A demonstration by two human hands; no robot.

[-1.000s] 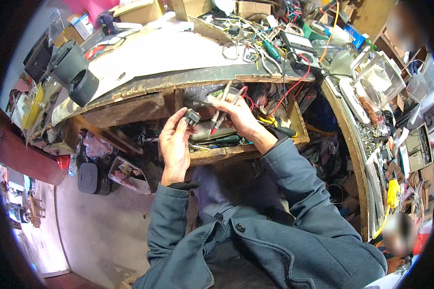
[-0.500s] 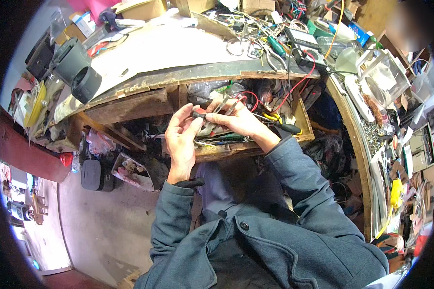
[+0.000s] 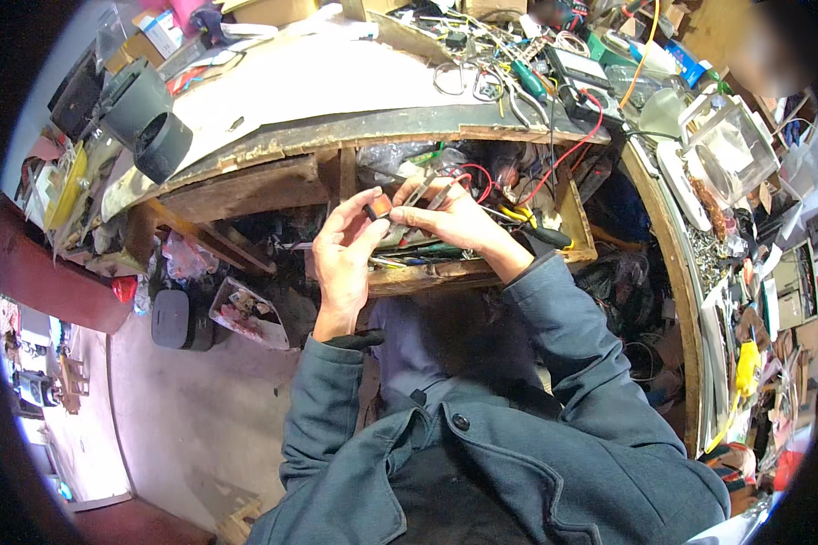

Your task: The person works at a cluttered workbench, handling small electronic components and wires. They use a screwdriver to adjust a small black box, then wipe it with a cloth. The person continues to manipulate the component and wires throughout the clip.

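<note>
My left hand (image 3: 342, 263) pinches a small black part with a copper-orange face (image 3: 382, 205) between thumb and fingertips. The thumb of my right hand (image 3: 459, 222) meets the right side of that part. A slim metal tool, tweezers-like in shape (image 3: 416, 193), is tucked in the fingers of my right hand, pointing up and away. Both hands are above an open wooden drawer (image 3: 409, 287) with tools and loose bits in it. The part is too small to name.
Beyond the drawer is a workbench (image 3: 309, 127) with a white sheet, pliers (image 3: 523, 104), and a multimeter (image 3: 577, 71) with a red lead. Yellow-and-black-handled pliers (image 3: 541, 232) lie at the drawer's right. A grey cylindrical device (image 3: 145, 118) overhangs the left edge. A cluttered side bench stands right.
The small part has been turned between my fingers, so its copper-orange face now shows. My hands stay in nearly the same place, and the view has shifted slightly.
</note>
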